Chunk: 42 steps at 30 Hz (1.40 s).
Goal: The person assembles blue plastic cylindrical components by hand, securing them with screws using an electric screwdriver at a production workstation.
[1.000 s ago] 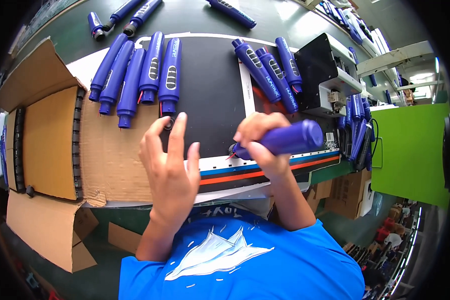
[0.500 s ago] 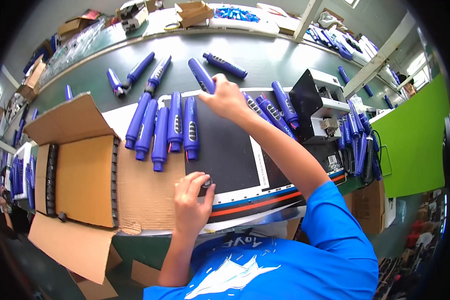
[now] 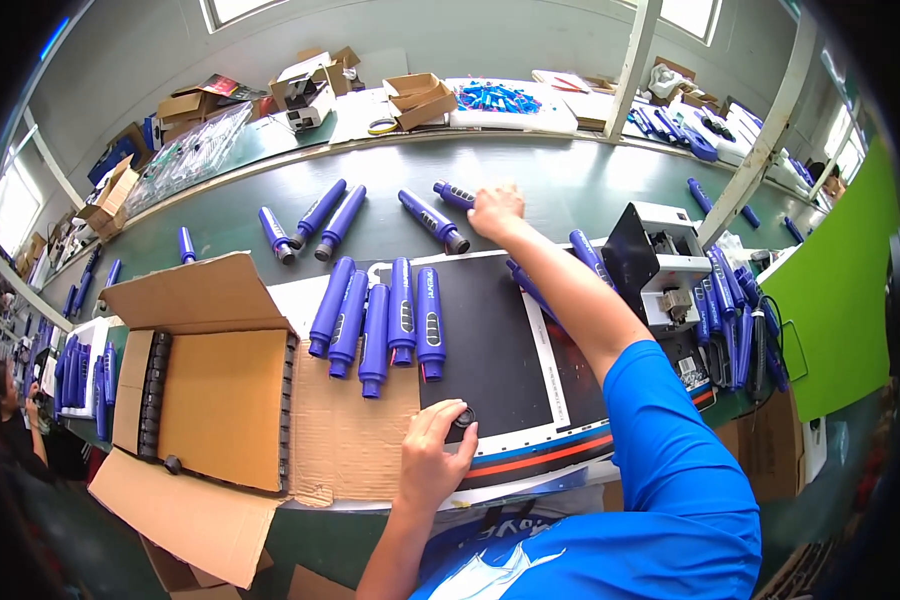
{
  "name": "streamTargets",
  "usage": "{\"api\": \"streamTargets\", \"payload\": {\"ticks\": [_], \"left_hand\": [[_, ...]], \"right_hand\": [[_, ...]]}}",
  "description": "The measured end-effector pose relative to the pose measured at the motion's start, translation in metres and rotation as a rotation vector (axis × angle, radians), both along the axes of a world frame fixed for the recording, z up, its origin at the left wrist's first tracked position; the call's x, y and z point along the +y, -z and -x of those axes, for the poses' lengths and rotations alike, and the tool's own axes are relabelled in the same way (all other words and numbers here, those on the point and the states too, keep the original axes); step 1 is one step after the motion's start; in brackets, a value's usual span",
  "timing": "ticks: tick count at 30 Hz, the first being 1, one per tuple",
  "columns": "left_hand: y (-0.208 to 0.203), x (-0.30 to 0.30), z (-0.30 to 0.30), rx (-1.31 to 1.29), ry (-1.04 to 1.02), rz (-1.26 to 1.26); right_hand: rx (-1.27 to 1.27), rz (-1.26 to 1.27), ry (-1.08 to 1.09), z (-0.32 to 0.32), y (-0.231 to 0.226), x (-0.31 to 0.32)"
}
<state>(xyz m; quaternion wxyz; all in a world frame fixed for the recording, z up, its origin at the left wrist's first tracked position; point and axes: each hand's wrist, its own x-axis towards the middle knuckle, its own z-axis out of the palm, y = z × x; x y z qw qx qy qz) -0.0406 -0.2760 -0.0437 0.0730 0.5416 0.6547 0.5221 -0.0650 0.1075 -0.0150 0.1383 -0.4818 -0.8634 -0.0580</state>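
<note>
Toward the far side of the bench, my right hand [image 3: 495,211] is closed over the right end of a blue-purple tube-shaped handle [image 3: 455,194] lying there; its fingers are partly hidden. Just left of it lies another such handle [image 3: 432,220] with a dark end cap. Low in the middle, my left hand [image 3: 433,452] pinches a small round black cap [image 3: 465,416] between thumb and fingers, above the black mat [image 3: 490,375]. Several blue-purple handles [image 3: 374,342] without caps lie side by side on the mat and cardboard, with thin red wires at some ends.
An open cardboard box [image 3: 225,410] with black caps along its sides stands at left. To the right is a small black-and-white machine [image 3: 660,265] beside a pile of handles [image 3: 730,310]. Three capped handles [image 3: 318,208] lie at the back left. A green board [image 3: 840,290] rises at far right.
My right hand has let go of one handle, now lying on the bench, and moved right to another. My left hand still pinches the black cap. The whole view has shifted, showing more wall.
</note>
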Motion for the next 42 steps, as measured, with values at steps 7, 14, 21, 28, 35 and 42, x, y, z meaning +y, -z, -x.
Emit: {"api": "streamTargets", "payload": {"ticks": [7, 14, 21, 28, 35, 42], "left_hand": [[-0.003, 0.003, 0.0, -0.008, 0.009, 0.025], [0.0, 0.003, 0.0, 0.002, 0.015, 0.044], [-0.004, 0.001, 0.002, 0.075, 0.028, 0.062], [-0.007, 0.001, -0.002, 0.05, 0.042, 0.062], [-0.005, -0.003, -0.006, -0.087, 0.005, 0.112], [-0.007, 0.007, -0.013, 0.022, 0.027, 0.143]], "right_hand": [[-0.013, 0.293, 0.074, -0.06, -0.052, 0.004], [-0.152, 0.123, -0.007, -0.155, -0.079, -0.082], [-0.348, 0.067, 0.033, -0.197, -0.074, -0.121], [0.276, 0.595, -0.433, -0.078, -0.031, -0.154], [0.506, 1.138, -0.231, -0.054, -0.021, -0.157], [1.133, 1.196, -0.275, -0.155, -0.057, -0.198]]}}
